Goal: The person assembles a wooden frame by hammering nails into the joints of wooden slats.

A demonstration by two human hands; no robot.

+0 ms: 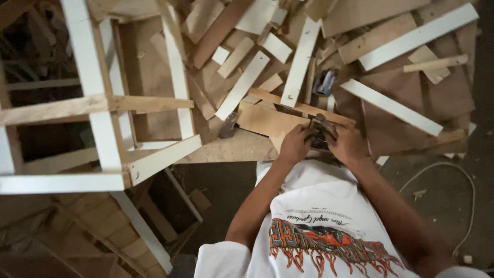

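Both my hands meet over a small dark metal tool [320, 135] at the near edge of a wooden workbench [231, 149]. My left hand [295, 144] closes around its left side. My right hand [348, 144] grips its right side. The tool rests against a light plywood piece [265, 119] lying flat on the bench. Most of the tool is hidden by my fingers, so I cannot tell what kind it is.
A white-painted wooden frame [105, 128] stands at the left, overhanging the bench. Several white and bare wood offcuts [301, 56] cover the bench top. Another dark tool [228, 125] lies beside the plywood. A thin cord [463, 180] trails on the dark floor at right.
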